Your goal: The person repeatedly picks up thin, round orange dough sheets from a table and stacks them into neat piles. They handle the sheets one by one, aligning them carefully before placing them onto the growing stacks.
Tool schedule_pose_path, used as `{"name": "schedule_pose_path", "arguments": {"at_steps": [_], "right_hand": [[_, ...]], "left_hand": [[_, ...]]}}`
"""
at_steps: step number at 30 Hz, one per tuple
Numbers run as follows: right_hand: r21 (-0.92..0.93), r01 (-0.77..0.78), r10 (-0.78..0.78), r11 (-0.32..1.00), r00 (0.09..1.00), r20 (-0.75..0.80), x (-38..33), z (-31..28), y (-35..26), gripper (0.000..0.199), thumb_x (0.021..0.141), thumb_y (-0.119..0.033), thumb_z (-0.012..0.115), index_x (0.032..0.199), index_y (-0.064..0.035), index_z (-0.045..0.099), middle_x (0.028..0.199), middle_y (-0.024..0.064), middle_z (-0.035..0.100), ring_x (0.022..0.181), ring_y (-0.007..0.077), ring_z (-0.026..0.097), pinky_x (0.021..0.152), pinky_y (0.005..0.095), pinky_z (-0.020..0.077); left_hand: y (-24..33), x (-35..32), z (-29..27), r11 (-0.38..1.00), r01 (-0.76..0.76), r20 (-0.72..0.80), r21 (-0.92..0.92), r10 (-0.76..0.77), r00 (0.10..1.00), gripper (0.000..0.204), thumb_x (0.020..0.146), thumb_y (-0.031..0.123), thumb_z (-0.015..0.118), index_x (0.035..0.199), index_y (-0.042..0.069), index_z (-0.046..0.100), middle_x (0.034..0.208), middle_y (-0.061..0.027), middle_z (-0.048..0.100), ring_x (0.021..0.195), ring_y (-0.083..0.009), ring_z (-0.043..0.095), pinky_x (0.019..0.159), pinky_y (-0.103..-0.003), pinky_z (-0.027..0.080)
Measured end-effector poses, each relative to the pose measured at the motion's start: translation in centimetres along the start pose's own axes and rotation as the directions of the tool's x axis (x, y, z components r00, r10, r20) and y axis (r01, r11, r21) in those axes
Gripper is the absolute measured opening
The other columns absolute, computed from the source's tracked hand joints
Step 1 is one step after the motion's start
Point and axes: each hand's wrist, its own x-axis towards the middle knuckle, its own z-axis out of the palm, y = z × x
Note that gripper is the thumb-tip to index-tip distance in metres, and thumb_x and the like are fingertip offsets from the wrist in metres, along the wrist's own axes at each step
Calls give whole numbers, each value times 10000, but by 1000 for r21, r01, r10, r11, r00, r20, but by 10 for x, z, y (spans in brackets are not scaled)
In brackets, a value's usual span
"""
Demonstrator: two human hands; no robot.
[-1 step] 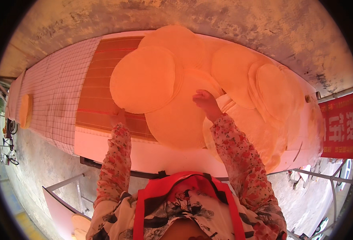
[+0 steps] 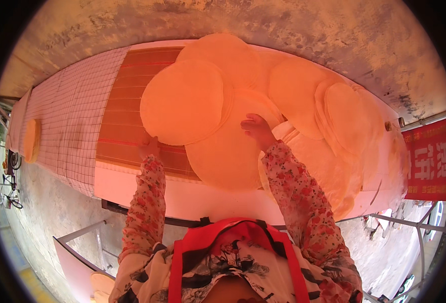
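Thin round flatbreads lie overlapping in front of me. The uppermost flatbread (image 2: 182, 101) on the left partly covers a larger flatbread (image 2: 228, 156) in the middle. My left hand (image 2: 150, 147) is at the near-left edge of the uppermost one, closed with its fingertips on the rim; the hand blends into the mat's colour. Over the middle flatbread my right hand (image 2: 258, 130) hovers or rests, its fingers curled in and nothing visible in them. Whether it touches the bread I cannot tell.
A brown slatted mat (image 2: 127, 111) lies beneath the breads, beside a white grid-patterned cloth (image 2: 76, 116). More flatbreads (image 2: 293, 98) are spread at the right. One small stack (image 2: 32, 140) sits far left. Behind the table rises a stained wall (image 2: 283, 25); a red banner (image 2: 427, 159) hangs at right.
My right hand has shifted very slightly left over the middle flatbread. My left hand stays at the rim, and the breads lie as before.
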Motion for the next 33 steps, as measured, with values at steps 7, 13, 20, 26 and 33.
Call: {"name": "schedule_pose_path", "arguments": {"at_steps": [7, 13, 20, 26, 33], "right_hand": [[-9, -59, 56, 998, 981, -188, 65, 81, 7, 251, 761, -96, 729, 898, 64, 592, 607, 3, 460, 499, 109, 424, 456, 238, 341], [-319, -72, -26, 945, 956, -291, 103, 99, 19, 343, 713, -60, 730, 534, -65, 436, 551, 10, 445, 447, 129, 427, 412, 308, 336], [-152, 106, -159, 983, 905, -394, 95, 118, 10, 259, 688, -75, 716, 557, -11, 502, 575, 49, 539, 468, 154, 504, 410, 328, 368], [-13, -86, 83, 996, 988, -133, 101, 97, 3, 157, 772, -85, 661, 679, 10, 579, 652, 47, 574, 524, 171, 542, 446, 310, 400], [-56, -24, 20, 998, 998, -64, 99, 131, -30, 217, 810, -88, 606, 985, 40, 600, 859, 85, 631, 712, 184, 609, 573, 320, 482]], "left_hand": [[66, -17, 5, 987, 85, -17, 139, -83, 996, 486, 807, 173, 682, 1210, 42, 444, 1183, -89, 491, 909, -204, 553, 617, -288, 534], [53, 32, -13, 983, 148, 191, -105, -126, 974, 304, 817, 189, 681, 1054, 61, 542, 820, -41, 589, 611, -153, 558, 491, -259, 485], [49, 42, -16, 918, -253, 202, 307, 197, 959, 262, 794, 206, 691, 926, -4, 607, 737, -58, 613, 566, -143, 561, 489, -294, 446], [41, 49, -9, 931, -301, 220, 206, 256, 941, 323, 771, 218, 703, 954, -32, 611, 770, -85, 628, 644, -188, 590, 583, -341, 472], [56, 44, -10, 765, -564, 108, 310, 562, 820, 258, 791, 188, 679, 924, -23, 614, 749, -77, 612, 653, -174, 582, 595, -318, 469]]}}
